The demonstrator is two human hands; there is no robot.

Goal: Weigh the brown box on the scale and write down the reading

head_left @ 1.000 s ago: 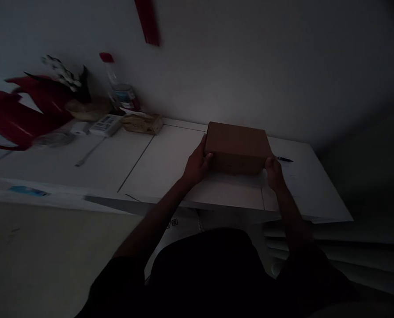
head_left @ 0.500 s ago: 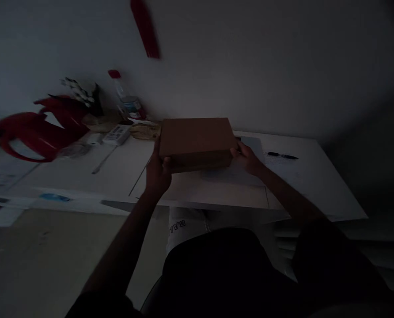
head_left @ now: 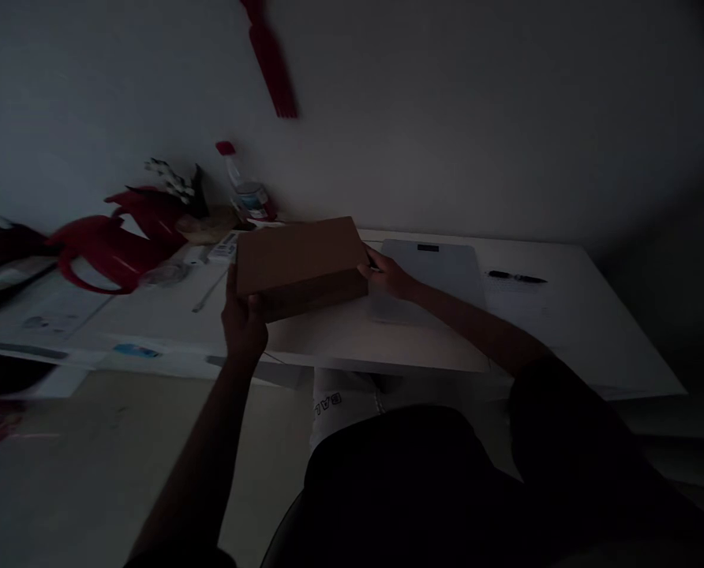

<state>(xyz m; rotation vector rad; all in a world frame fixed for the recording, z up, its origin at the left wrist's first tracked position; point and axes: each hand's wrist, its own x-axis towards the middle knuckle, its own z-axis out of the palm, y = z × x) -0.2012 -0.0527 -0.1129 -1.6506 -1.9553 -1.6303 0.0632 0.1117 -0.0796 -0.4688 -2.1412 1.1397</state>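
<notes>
- Brown closed cardboard box (head_left: 300, 263), flat and rectangular, gripped at both ends, lifted slightly above the white tabletop (head_left: 352, 339), tilted a little.
- Left hand (head_left: 244, 322) clamps the box's near left corner, thumb up along the side, fingers underneath.
- Right hand (head_left: 389, 274) grips the box's right end, fingers wrapped over the edge; hands stay apart, one box length between them.
- Just right of the right hand: flat grey scale-like slab (head_left: 432, 268) with a small dark window, lying on the tabletop.
- Further right of that hand: black pen (head_left: 516, 277) on a white sheet.
- Left of the left hand: red plastic bag (head_left: 115, 241), well apart.
- Beyond the left hand by the wall: clear bottle with red cap (head_left: 237, 173), small tin beside it, white patterned item near the bag; blurred, dim.
- Red strip (head_left: 274, 67) hangs on the wall above the box.
</notes>
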